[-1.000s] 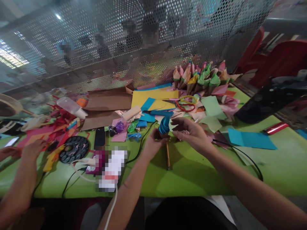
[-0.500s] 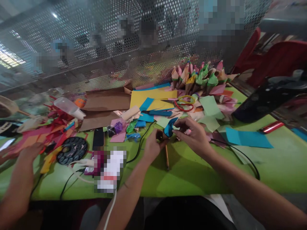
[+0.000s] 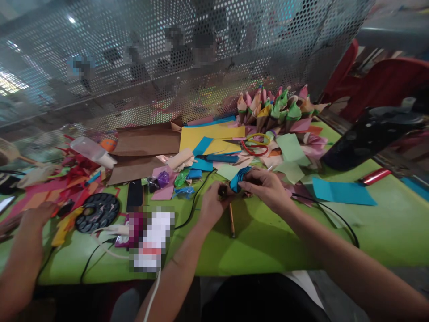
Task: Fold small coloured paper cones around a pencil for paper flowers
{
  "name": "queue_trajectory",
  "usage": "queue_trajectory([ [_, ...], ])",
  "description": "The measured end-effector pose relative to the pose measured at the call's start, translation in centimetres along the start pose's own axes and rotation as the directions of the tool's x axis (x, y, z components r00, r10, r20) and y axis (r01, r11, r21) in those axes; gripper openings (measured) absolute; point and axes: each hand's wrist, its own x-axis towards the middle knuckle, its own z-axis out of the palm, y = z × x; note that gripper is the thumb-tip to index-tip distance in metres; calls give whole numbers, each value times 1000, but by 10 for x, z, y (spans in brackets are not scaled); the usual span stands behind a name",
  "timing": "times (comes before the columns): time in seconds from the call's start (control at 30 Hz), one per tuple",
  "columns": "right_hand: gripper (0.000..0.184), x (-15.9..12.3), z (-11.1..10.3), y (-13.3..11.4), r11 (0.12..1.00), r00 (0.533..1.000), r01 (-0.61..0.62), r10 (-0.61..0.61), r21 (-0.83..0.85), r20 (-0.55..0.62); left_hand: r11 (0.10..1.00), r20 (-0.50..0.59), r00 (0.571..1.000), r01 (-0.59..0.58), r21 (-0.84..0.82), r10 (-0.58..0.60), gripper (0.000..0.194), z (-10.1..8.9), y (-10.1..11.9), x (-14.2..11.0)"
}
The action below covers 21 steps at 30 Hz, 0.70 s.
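A twisted swirl of blue paper (image 3: 236, 180) is between my two hands above the green table. My left hand (image 3: 216, 203) is closed around its lower end, where a dark brown bit shows by the fingers. From the other side, my right hand (image 3: 268, 187) pinches the swirl's edge between thumb and fingers. Directly below the hands lies a pencil (image 3: 232, 221). Beyond them are a blue-handled cutter (image 3: 221, 158) and scissors (image 3: 256, 145) with red and yellow handles. What is inside my left palm is hidden.
Paper ice-cream-like cones (image 3: 278, 107) stand grouped at the back by a perforated metal screen (image 3: 144, 67). A dark tumbler (image 3: 365, 138) is at right. On the left are a yellow glue gun (image 3: 67, 227), a round black tray (image 3: 98, 212) and another person's hand (image 3: 36, 214). Cables cross the table.
The blue swirl looks more tightly wrapped, with my right fingers pressed closer against it. The whole view has shifted slightly.
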Motion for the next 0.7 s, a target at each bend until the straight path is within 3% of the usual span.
queue_trajectory([
  [0.7, 25, -1, 0, -5, 1000, 1000, -11, 11, -19, 18, 980, 0, 996, -85, 179, 86, 19, -3, -1, -2],
])
